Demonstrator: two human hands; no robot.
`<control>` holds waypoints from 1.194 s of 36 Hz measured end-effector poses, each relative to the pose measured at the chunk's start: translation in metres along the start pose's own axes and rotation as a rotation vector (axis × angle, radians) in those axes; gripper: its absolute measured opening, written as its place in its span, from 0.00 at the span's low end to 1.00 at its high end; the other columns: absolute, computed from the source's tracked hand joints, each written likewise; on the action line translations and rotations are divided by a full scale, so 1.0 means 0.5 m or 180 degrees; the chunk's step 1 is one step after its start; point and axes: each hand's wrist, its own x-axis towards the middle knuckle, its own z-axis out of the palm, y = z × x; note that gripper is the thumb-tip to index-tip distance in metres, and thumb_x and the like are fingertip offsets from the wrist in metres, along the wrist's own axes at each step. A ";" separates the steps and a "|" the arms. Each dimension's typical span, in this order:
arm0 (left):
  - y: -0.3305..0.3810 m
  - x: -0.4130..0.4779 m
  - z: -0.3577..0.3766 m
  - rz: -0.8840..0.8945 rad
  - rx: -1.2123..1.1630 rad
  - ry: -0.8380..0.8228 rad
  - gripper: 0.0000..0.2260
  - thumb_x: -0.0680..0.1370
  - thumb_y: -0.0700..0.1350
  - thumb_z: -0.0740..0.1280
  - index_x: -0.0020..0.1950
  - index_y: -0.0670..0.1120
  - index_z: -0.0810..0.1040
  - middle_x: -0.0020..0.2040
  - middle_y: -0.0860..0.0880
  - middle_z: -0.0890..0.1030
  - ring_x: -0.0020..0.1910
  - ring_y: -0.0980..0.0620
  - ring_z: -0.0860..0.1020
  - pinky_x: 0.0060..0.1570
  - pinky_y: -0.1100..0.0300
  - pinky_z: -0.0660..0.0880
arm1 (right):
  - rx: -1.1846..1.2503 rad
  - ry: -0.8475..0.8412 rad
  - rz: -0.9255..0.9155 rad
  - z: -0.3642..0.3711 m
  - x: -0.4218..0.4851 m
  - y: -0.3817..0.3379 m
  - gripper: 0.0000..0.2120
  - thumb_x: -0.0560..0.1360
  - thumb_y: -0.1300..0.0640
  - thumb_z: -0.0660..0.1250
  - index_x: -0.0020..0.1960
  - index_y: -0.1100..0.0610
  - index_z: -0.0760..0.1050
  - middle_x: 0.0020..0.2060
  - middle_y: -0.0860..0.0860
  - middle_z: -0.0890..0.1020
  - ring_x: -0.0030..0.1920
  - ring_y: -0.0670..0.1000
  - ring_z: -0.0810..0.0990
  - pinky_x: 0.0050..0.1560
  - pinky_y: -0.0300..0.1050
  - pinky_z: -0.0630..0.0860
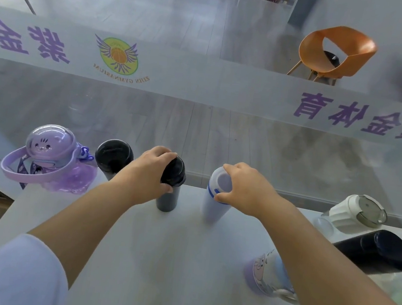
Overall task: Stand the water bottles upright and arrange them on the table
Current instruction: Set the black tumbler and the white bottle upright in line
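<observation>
While upright, black bottle (169,186) gripped by left hand (150,174), white bottle (216,196) by right hand (243,188).

We see a matt white table (157,260), a glossy black bottle lid (174,170), translucent purple plastic bottle (67,177), and smooth orange chair (336,52).

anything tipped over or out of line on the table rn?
Yes. On the right, the black bottle lies on its side, and the cartoon-print bottle nearer the person also looks tipped over. The white jug leans. The left hand and right hand each grip an upright bottle in the back row.
</observation>
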 end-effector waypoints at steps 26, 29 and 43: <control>0.009 -0.017 0.013 0.0010 0.0060 0.0098 0.33 0.72 0.46 0.72 0.73 0.46 0.61 0.72 0.50 0.62 0.70 0.47 0.63 0.67 0.53 0.66 | 0.0060 -0.0132 -0.0015 0.003 -0.017 0.000 0.31 0.73 0.50 0.68 0.72 0.55 0.61 0.67 0.55 0.68 0.64 0.58 0.69 0.61 0.53 0.73; 0.013 -0.018 0.011 0.0017 0.0193 0.0053 0.34 0.72 0.49 0.71 0.74 0.46 0.59 0.74 0.49 0.60 0.72 0.46 0.60 0.68 0.53 0.64 | 0.0097 -0.0134 -0.0003 0.002 -0.018 0.000 0.32 0.72 0.50 0.69 0.72 0.55 0.60 0.68 0.54 0.67 0.64 0.57 0.69 0.61 0.52 0.74; 0.074 -0.091 -0.035 -0.0081 0.0721 0.0330 0.19 0.75 0.56 0.65 0.63 0.51 0.73 0.62 0.52 0.75 0.58 0.48 0.74 0.54 0.54 0.74 | 0.0189 0.0285 -0.0167 -0.072 -0.086 0.036 0.30 0.73 0.47 0.68 0.71 0.53 0.64 0.68 0.53 0.71 0.66 0.55 0.70 0.64 0.51 0.69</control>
